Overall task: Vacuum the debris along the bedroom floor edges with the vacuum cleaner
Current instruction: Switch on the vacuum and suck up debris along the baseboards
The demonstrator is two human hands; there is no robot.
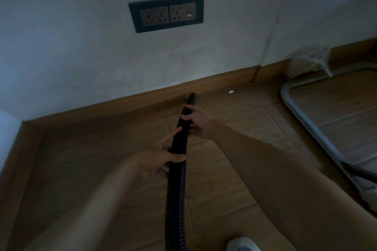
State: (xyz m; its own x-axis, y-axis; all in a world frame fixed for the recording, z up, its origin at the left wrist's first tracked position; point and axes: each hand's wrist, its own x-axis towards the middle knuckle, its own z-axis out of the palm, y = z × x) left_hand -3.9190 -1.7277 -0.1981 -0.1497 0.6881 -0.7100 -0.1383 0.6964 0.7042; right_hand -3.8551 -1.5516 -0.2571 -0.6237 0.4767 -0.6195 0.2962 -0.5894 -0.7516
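Observation:
A black ribbed vacuum hose (177,199) runs from the bottom of the head view up to a smooth black nozzle (190,101), whose tip sits at the wooden skirting board (126,104). My right hand (199,123) grips the nozzle section near the tip. My left hand (161,156) holds the hose just below it, thumb across the front. A small white scrap of debris (231,92) lies on the wood-look tile floor (81,159) to the right of the nozzle tip, close to the skirting.
A dark double wall socket (166,13) sits on the white wall above the nozzle. A grey metal frame (306,120) lies on the floor at right. A pale bundle of netting (306,63) fills the right corner. A white shoe tip (242,244) shows at the bottom.

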